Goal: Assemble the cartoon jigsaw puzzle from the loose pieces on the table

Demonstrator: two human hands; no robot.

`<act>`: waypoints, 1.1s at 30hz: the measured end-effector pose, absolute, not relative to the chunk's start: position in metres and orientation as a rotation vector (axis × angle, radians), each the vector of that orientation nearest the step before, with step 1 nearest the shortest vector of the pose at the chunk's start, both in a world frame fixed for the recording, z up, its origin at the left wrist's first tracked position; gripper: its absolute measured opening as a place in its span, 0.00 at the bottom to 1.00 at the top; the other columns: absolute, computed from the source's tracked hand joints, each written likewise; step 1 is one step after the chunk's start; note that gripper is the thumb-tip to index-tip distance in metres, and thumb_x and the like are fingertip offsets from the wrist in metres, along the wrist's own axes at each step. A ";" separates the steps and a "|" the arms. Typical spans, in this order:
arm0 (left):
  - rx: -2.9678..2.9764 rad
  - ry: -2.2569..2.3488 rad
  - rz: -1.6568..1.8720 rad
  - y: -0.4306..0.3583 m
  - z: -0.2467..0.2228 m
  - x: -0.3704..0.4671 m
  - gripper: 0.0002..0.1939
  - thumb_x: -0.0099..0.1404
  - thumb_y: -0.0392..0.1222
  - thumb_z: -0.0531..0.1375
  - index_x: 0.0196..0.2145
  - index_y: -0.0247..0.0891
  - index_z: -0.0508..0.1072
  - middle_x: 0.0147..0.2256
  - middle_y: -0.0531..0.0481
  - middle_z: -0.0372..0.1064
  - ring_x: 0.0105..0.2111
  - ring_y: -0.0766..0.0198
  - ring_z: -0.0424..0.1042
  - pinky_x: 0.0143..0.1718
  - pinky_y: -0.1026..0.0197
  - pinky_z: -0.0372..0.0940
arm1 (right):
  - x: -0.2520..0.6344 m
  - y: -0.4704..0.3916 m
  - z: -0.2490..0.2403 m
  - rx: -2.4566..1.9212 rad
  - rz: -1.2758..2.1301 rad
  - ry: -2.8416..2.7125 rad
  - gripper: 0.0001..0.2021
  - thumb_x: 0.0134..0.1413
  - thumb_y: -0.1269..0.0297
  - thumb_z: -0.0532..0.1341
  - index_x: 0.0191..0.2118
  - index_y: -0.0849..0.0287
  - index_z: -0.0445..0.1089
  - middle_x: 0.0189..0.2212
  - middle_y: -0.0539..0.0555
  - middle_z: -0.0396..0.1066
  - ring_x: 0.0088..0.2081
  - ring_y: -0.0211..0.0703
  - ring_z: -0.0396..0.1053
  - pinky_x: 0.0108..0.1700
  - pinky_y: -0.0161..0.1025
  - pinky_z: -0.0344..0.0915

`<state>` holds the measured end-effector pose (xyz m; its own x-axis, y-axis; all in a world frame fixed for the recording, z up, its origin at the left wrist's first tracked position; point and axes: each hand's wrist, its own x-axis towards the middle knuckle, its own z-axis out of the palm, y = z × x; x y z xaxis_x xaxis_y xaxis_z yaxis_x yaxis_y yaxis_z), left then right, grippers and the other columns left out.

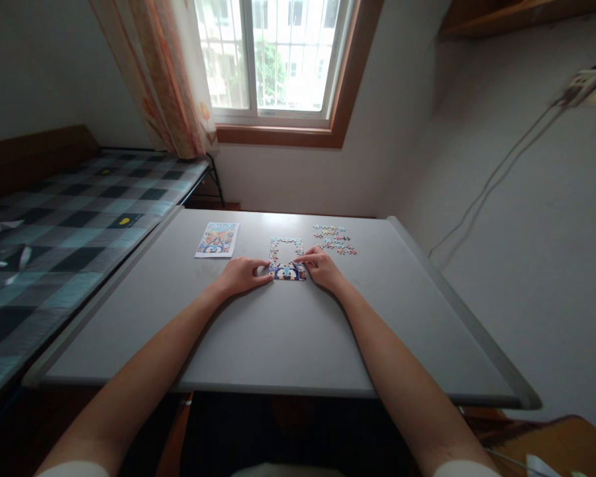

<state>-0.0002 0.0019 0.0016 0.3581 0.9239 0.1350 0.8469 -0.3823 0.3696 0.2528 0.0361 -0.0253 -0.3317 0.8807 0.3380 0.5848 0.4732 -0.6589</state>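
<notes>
A partly assembled jigsaw puzzle (287, 273) lies on the table, its frame joined around a bare middle and its bottom rows showing a blue and white picture. My left hand (241, 274) rests at the puzzle's left edge, thumb and forefinger apart. From the right, my right hand (322, 266) reaches over the puzzle, its forefinger stretched onto the pieces just below the gap and its other fingers bent. No piece can be made out in either hand. Several loose puzzle pieces (334, 241) are scattered beyond my right hand. Left of the puzzle lies a printed picture card (217, 240).
The grey table (278, 338) has a raised rim along its right side. A bed with a checked cover (129, 192) stands close on the left. Behind the table are a window (288, 59) and a curtain (163, 79). A cable (496, 169) hangs on the right wall.
</notes>
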 end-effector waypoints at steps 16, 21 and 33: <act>2.400 1.590 0.476 0.002 0.001 -0.001 0.26 0.58 0.62 0.57 0.47 0.45 0.76 0.21 0.55 0.67 0.21 0.68 0.62 0.24 0.65 0.48 | 0.250 0.034 -0.023 -1.275 0.441 -2.229 0.22 0.50 0.80 0.55 0.42 0.47 0.77 0.37 0.53 0.65 0.39 0.38 0.64 0.47 0.38 0.61; 2.393 1.594 0.471 0.002 0.001 -0.001 0.26 0.58 0.61 0.57 0.47 0.45 0.76 0.21 0.54 0.67 0.21 0.67 0.63 0.25 0.65 0.48 | 0.250 0.034 -0.023 -1.273 0.412 -2.241 0.22 0.50 0.79 0.55 0.42 0.47 0.76 0.38 0.53 0.65 0.37 0.38 0.63 0.46 0.39 0.61; 2.394 1.593 0.460 0.001 0.002 0.001 0.26 0.59 0.61 0.57 0.48 0.44 0.76 0.23 0.53 0.69 0.22 0.67 0.63 0.25 0.65 0.48 | 0.248 0.035 -0.026 -1.308 0.419 -2.201 0.20 0.50 0.77 0.56 0.42 0.46 0.77 0.37 0.53 0.66 0.39 0.40 0.63 0.47 0.40 0.60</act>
